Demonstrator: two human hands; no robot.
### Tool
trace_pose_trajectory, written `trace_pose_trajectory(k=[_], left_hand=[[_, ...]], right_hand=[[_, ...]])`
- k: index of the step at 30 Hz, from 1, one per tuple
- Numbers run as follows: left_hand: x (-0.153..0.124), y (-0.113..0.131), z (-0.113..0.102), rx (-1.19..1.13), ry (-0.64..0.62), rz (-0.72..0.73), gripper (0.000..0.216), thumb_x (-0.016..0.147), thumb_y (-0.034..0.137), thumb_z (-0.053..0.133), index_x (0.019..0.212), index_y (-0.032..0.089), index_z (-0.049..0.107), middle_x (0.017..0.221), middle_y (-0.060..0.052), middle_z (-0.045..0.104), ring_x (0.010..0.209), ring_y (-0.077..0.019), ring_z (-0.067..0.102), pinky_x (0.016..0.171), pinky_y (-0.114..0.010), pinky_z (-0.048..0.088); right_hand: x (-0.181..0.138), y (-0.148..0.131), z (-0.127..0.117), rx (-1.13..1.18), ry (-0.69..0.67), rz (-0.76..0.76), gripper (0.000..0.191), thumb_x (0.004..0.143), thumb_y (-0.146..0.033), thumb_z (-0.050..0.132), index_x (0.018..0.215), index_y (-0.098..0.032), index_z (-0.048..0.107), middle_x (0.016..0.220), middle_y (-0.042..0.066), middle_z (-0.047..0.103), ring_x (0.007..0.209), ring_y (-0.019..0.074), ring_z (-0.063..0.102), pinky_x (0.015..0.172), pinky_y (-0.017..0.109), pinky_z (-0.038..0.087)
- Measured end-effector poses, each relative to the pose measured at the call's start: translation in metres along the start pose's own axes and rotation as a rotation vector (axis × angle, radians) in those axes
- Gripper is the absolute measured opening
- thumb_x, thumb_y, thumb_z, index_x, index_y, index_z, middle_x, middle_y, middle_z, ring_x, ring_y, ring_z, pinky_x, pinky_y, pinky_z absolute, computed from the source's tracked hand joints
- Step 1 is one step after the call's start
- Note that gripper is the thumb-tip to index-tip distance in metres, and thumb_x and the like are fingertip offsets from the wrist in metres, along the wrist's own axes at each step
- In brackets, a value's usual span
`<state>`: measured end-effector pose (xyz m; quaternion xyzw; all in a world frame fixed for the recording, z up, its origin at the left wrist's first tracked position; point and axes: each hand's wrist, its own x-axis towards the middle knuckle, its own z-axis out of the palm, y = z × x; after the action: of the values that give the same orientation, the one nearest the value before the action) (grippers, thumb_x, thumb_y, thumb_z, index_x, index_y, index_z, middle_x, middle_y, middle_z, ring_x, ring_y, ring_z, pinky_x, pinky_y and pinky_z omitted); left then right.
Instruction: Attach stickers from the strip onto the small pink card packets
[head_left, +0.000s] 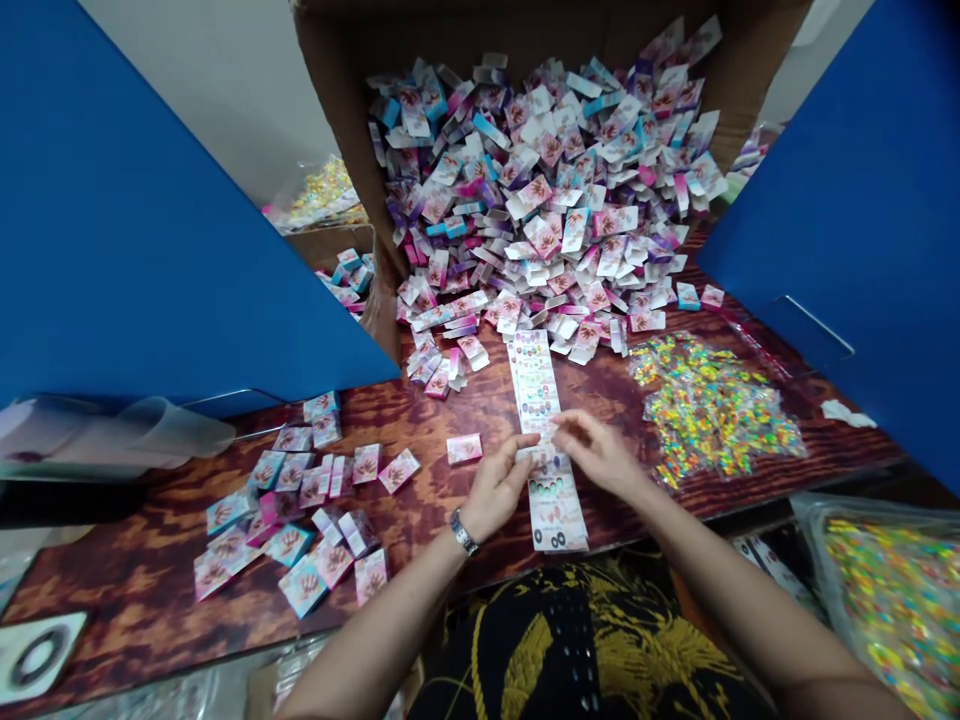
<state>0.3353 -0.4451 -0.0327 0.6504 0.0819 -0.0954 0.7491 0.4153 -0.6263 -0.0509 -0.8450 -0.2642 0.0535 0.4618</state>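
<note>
A long white paper strip (pixel 556 520), printed with rows of small coloured pictures, runs lengthwise across the table in front of me; it looks like several sheets overlapping. My left hand (pixel 495 485), with a metal-banded watch (pixel 463 533) at the wrist, pinches the strip's left side with thumb and forefinger. Over the right side is my right hand (pixel 596 452), its fingers curled together; what lies between their tips is too small to make out. A small pink-and-white box (pixel 464 448) lies just left of my left hand.
Open little cartons (pixel 540 230) spill from a large cardboard box (pixel 330 90) at the back. Closed small boxes (pixel 304 580) are scattered at left. Clear packets of colourful beads (pixel 720 410) lie at right, above a plastic bin (pixel 825 560). Blue panels (pixel 150 250) flank both sides.
</note>
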Motion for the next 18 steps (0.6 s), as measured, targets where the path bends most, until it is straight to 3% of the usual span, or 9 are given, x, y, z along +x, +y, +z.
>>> trace_pose_trajectory(k=[3,6,9,13,16,18], left_hand=[[0.005,-0.008,-0.004,0.007,0.081,0.041,0.033,0.084,0.036,0.056,0.108,0.014,0.054,0.086,-0.005,0.064,0.073,-0.0127,0.060,0.070,-0.026,0.050],[0.010,-0.013,-0.004,-0.039,0.127,0.056,0.029,0.082,0.034,0.058,0.102,0.013,0.054,0.085,-0.004,0.063,0.072,-0.0122,0.060,0.069,-0.025,0.050],[0.012,-0.014,-0.001,-0.055,0.153,0.052,0.028,0.081,0.033,0.060,0.100,0.013,0.056,0.082,-0.004,0.064,0.072,-0.0128,0.061,0.068,-0.025,0.051],[0.013,-0.012,0.001,-0.082,0.193,0.054,0.029,0.078,0.033,0.062,0.099,0.013,0.059,0.080,-0.003,0.065,0.067,-0.0125,0.062,0.066,-0.026,0.052],[0.014,-0.013,0.001,-0.115,0.250,0.076,0.031,0.077,0.031,0.064,0.102,0.014,0.058,0.083,-0.004,0.066,0.070,-0.0134,0.063,0.068,-0.027,0.053],[0.016,-0.014,0.002,-0.134,0.282,0.088,0.031,0.076,0.029,0.065,0.103,0.015,0.059,0.083,-0.004,0.067,0.073,-0.0142,0.064,0.068,-0.027,0.053]], right_hand=[[0.001,0.034,-0.012,-0.356,0.071,0.013,0.023,0.088,-0.034,0.052,0.103,-0.020,0.061,0.091,0.006,0.062,0.083,0.0199,0.059,0.075,0.033,0.048],[-0.002,0.053,-0.011,-0.653,-0.004,0.016,0.033,0.083,-0.039,0.058,0.112,-0.023,0.060,0.094,0.009,0.061,0.090,0.0234,0.056,0.072,0.033,0.047],[-0.003,0.055,-0.004,-0.750,-0.087,0.089,0.033,0.084,-0.038,0.057,0.115,-0.025,0.058,0.099,0.009,0.059,0.093,0.0239,0.056,0.067,0.030,0.046],[0.001,0.051,-0.009,-0.605,-0.157,0.192,0.019,0.084,-0.033,0.057,0.098,-0.021,0.060,0.092,0.008,0.063,0.087,0.0224,0.059,0.069,0.030,0.045],[0.003,0.045,-0.021,-0.367,-0.085,0.210,0.017,0.084,-0.032,0.057,0.096,-0.020,0.057,0.084,0.004,0.064,0.079,0.0197,0.062,0.069,0.030,0.047],[0.003,0.035,-0.026,-0.071,0.019,0.244,0.021,0.084,-0.037,0.055,0.099,-0.022,0.055,0.081,0.003,0.063,0.073,0.0185,0.062,0.065,0.030,0.049]])
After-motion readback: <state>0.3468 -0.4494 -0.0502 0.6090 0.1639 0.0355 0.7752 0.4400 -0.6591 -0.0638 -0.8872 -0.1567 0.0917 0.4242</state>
